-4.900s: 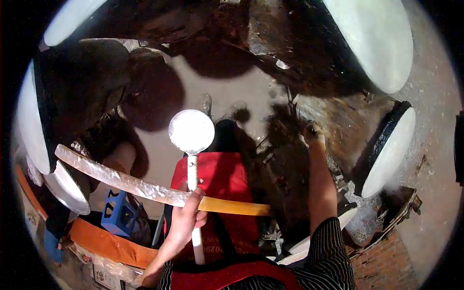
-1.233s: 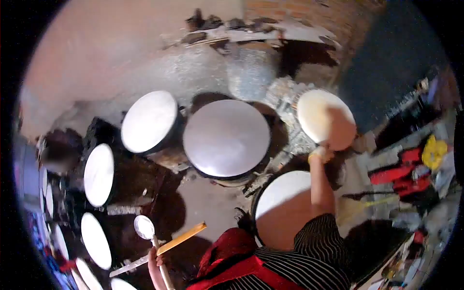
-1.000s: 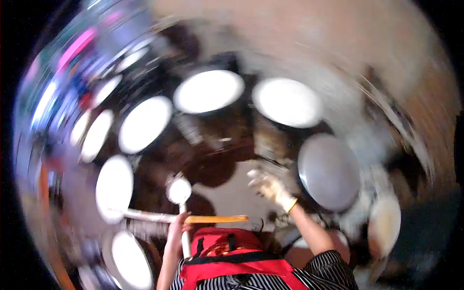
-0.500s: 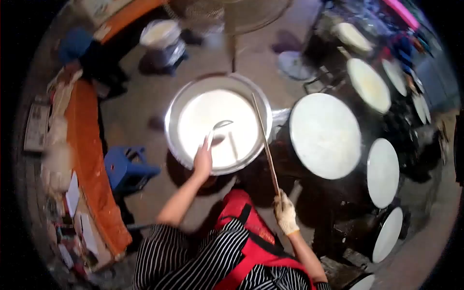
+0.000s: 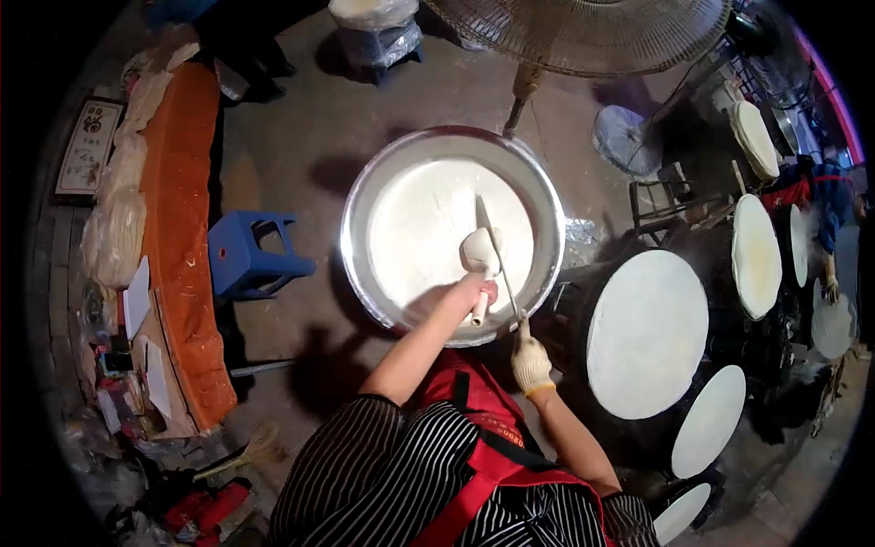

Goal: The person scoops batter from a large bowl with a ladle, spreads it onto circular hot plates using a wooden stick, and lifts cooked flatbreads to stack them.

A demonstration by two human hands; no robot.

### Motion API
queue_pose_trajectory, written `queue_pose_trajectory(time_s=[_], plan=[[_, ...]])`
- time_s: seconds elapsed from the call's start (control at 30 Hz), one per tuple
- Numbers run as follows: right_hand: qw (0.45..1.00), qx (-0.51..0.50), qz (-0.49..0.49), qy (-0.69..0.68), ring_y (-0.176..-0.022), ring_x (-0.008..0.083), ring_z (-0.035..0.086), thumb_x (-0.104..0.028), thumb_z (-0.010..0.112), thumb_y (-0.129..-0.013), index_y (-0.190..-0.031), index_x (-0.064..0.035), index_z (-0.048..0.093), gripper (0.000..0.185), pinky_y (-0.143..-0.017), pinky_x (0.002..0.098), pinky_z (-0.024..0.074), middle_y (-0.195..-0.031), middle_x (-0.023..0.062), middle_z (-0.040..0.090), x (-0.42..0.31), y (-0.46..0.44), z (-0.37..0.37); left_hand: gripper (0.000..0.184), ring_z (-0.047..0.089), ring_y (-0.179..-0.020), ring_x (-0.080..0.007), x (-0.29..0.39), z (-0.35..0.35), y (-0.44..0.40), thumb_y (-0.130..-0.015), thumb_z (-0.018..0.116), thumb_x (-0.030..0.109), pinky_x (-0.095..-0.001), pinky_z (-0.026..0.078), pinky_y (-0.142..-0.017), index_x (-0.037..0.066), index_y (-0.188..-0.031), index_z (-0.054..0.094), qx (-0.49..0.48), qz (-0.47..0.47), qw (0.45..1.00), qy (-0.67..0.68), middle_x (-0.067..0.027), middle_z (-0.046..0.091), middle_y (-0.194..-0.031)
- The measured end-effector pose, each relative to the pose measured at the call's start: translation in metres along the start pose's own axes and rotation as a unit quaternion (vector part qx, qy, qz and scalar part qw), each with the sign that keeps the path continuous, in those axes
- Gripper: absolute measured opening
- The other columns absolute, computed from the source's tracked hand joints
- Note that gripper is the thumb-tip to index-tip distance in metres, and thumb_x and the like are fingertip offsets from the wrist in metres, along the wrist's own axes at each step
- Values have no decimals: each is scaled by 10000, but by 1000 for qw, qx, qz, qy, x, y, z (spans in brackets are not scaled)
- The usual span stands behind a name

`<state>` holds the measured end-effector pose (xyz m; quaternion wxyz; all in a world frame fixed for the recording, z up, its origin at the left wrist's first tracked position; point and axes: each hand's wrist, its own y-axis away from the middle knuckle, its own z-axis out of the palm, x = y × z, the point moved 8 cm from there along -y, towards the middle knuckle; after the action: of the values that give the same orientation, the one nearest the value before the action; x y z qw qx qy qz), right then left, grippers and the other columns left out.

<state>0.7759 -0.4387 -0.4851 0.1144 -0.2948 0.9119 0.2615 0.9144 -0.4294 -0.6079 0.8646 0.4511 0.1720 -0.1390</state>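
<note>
A wide metal basin of white, batter-like liquid stands in front of me. My bare left hand is closed around the handle of a ladle, whose bowl is coated in the white liquid and held over the basin. In a knitted glove, my right hand grips a long, thin wooden spatula by its lower end at the basin's near right rim. The spatula's blade slants up over the liquid and lies against or just above the ladle bowl; contact is hard to tell.
Right of the basin is a large round griddle with a pale surface, with several similar rounds beyond, including a yellowish one. A big fan stands ahead. A blue stool and an orange-covered table are left. A co-worker's sleeve shows far right.
My left hand has moved rightward with the ladle, bringing it beside the spatula. My right hand has shifted closer to the basin rim. The whole view has also turned and shifted.
</note>
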Motion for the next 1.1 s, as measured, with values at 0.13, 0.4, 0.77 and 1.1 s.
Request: queue_pose_trajectory(time_s=[0.13,0.4,0.77,1.1], plan=[[999,32,-11,-19,-642,394,597,-179,437,-871,-1412,-232,158,611,-594,489,475,-734,234,603,0,57,-46,326,272,-331,-42,-51,73,73,-942,326,339,-171,230,-271,42,-834,404,-2,90,995,36,54,309,-491],[977,114,-166,-75,-782,316,598,-100,554,-767,-1422,-168,123,787,-684,404,494,-980,155,581,-18,149,-101,272,267,-374,-50,-131,159,275,-970,293,277,-180,228,-294,55,-822,349,-87,379,904,-176,10,342,-555],[905,355,-234,27,-900,248,613,-115,546,-800,-1377,-76,276,639,-640,321,500,-1090,105,586,-35,187,-202,225,313,-462,-31,-166,256,485,-951,371,252,-170,266,-366,33,-940,424,-4,549,587,-595,14,392,-663],[918,393,-42,24,-674,239,599,-78,538,-758,-1386,-117,262,687,-565,312,494,-871,99,600,-48,164,-138,218,393,-448,-68,-54,244,353,-922,419,143,-192,353,-380,-9,-769,446,39,271,669,-691,-29,426,-592]])
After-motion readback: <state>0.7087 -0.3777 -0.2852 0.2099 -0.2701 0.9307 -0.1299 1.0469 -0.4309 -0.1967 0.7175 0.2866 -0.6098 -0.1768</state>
